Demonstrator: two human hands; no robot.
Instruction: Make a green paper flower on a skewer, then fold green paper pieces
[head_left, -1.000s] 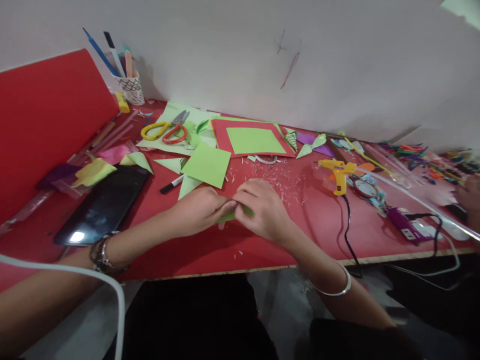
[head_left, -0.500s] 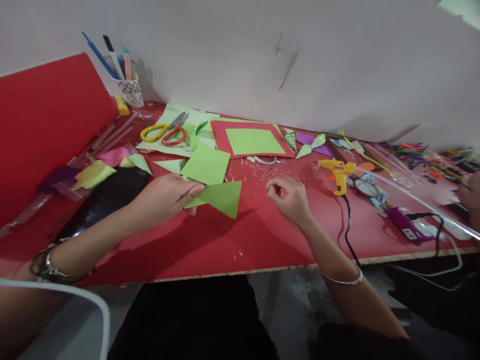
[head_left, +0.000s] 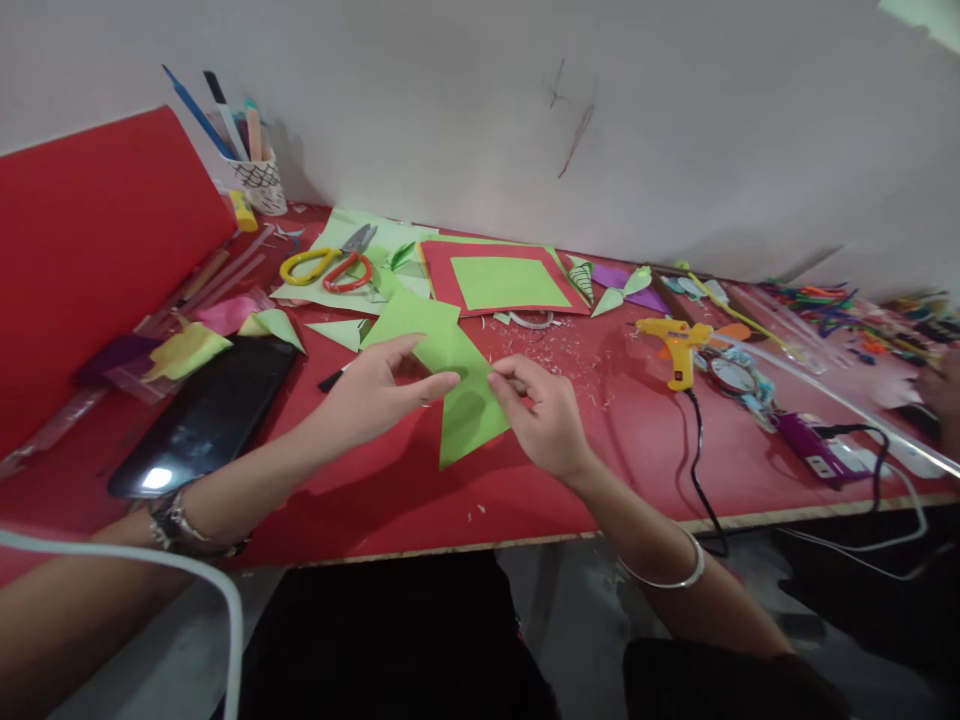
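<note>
My right hand (head_left: 546,418) pinches the upper right corner of a green paper piece (head_left: 471,415), which hangs tilted over the red table. Just left of that paper is my left hand (head_left: 379,392), its thumb and fingers apart, with nothing seen between them. Behind both hands lies a green square sheet (head_left: 412,315), partly overlapped by the held piece. Farther back, a light green rectangle (head_left: 510,283) rests on a red sheet (head_left: 439,262). Scissors (head_left: 347,265) with yellow and red handles lie on pale green paper.
A black phone (head_left: 206,425) lies beside my left forearm. On the right are a yellow glue gun (head_left: 678,352) with a black cord and a purple power block (head_left: 814,447). A pen cup (head_left: 259,182) stands at the back left. Another person's hand (head_left: 941,390) shows at the right edge.
The green piece has passed from my left hand to my right hand. My right hand has moved left to it, and my left hand has opened.
</note>
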